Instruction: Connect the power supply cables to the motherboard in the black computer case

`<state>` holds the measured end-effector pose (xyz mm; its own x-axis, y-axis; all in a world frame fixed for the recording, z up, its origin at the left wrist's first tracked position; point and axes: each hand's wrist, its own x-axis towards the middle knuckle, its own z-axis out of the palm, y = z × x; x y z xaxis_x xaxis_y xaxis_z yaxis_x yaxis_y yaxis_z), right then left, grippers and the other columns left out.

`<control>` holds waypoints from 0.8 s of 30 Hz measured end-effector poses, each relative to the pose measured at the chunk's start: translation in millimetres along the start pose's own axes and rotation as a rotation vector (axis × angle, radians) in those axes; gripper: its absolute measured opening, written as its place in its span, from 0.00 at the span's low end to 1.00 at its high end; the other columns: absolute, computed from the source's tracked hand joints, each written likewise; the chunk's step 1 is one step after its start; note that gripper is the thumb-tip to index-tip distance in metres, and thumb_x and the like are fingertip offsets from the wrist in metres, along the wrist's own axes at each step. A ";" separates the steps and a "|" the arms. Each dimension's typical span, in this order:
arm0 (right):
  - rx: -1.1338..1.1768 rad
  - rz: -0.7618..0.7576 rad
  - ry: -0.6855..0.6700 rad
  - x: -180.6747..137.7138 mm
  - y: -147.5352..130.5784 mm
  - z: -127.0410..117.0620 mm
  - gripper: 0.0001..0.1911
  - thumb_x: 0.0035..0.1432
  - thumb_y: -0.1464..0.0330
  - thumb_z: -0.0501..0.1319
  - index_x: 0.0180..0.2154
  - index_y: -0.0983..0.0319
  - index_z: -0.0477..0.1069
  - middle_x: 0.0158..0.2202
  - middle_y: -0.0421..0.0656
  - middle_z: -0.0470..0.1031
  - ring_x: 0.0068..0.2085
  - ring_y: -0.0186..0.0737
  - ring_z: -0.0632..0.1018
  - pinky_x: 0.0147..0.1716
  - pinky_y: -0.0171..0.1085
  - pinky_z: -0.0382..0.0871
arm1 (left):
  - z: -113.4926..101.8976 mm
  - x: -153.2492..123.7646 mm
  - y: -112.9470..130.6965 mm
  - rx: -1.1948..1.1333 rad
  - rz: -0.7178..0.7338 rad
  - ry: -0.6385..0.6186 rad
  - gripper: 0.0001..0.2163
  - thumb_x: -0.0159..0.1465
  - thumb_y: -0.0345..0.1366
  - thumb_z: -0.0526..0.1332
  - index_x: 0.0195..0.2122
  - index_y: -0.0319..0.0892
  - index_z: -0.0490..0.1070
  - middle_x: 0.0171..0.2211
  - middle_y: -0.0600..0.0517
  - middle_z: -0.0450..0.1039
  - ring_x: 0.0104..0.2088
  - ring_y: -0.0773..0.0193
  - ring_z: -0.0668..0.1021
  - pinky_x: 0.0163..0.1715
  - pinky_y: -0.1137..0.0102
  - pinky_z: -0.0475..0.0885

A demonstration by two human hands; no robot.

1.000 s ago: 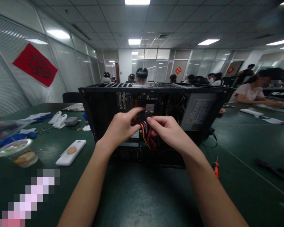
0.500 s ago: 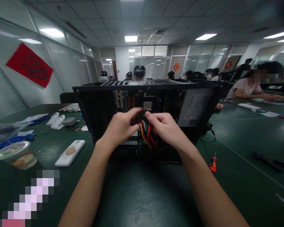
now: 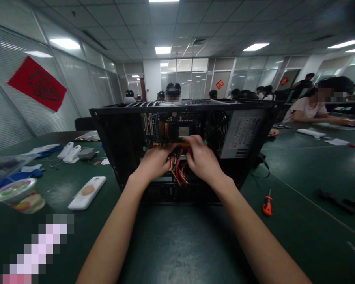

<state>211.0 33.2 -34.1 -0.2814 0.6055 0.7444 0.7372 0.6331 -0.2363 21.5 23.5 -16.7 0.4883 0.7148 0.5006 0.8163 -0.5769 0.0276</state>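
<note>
An open computer case [image 3: 114, 134] lies before me, its motherboard [image 3: 192, 126] facing me. My left hand [image 3: 156, 159] is closed at the upper end of a power cable [image 3: 175, 169] with red, yellow, black and other coloured wires. Its connector is mostly hidden by my fingers. On the other side of the cable is my right hand [image 3: 203, 157], index finger bent toward the board and thumb apart from it, beside the wires. I see nothing held in it. The silver power supply [image 3: 242, 134] and a round fan [image 3: 219, 128] sit right of my hands.
On the green table [image 3: 165, 244], a white phone [image 3: 88, 193] and a plastic cup [image 3: 19, 195] lie left. An orange-handled screwdriver [image 3: 267, 205] lies right, near a black cable [image 3: 264, 167]. A person in a light shirt [image 3: 306, 108] works at the far right.
Both hands have moved slightly down and left with the power cable, closer to the board's lower part. My right fingers have come off the connector and spread; more of the board shows.
</note>
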 end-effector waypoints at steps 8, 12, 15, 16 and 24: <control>-0.282 -0.223 -0.297 -5.6 13.3 18.9 0.14 0.66 0.70 0.55 0.52 0.60 0.70 0.47 0.48 0.74 0.48 0.46 0.74 0.41 0.39 0.69 | 27.0 2.1 -9.4 0.006 -0.093 -0.181 0.15 0.71 0.36 0.52 0.55 0.47 0.70 0.50 0.46 0.77 0.50 0.52 0.79 0.45 0.64 0.73; -0.278 -0.143 -0.335 -6.6 25.8 20.4 0.12 0.68 0.65 0.55 0.49 0.58 0.72 0.43 0.45 0.74 0.43 0.42 0.76 0.34 0.36 0.66 | 38.6 3.4 -7.1 -0.048 -0.139 -0.188 0.14 0.72 0.37 0.50 0.54 0.47 0.71 0.50 0.46 0.77 0.51 0.53 0.78 0.49 0.64 0.72; -0.213 -0.102 -0.331 -5.8 37.7 20.1 0.11 0.67 0.67 0.56 0.48 0.58 0.73 0.45 0.45 0.75 0.43 0.40 0.77 0.37 0.35 0.66 | 44.9 2.0 -7.6 -0.137 -0.143 -0.197 0.15 0.72 0.38 0.49 0.57 0.47 0.68 0.54 0.46 0.75 0.54 0.54 0.77 0.52 0.64 0.71; -0.187 -0.084 -0.321 -5.3 41.4 20.2 0.11 0.66 0.69 0.56 0.48 0.59 0.74 0.45 0.45 0.75 0.44 0.40 0.76 0.39 0.35 0.66 | 46.5 1.1 -8.9 -0.167 -0.141 -0.201 0.16 0.72 0.38 0.49 0.58 0.47 0.67 0.56 0.45 0.74 0.55 0.54 0.76 0.53 0.63 0.70; -0.011 0.154 -0.220 -2.6 48.9 26.9 0.12 0.60 0.76 0.58 0.44 0.63 0.75 0.46 0.47 0.77 0.48 0.40 0.76 0.48 0.36 0.67 | 52.1 -0.6 -24.5 -0.437 -0.123 -0.024 0.14 0.72 0.37 0.50 0.57 0.42 0.60 0.55 0.41 0.72 0.54 0.57 0.76 0.52 0.64 0.70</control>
<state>231.3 75.5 -64.4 -0.2912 0.7854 0.5463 0.7881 0.5207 -0.3285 17.3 57.8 -62.8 0.4072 0.7942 0.4510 0.6642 -0.5964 0.4507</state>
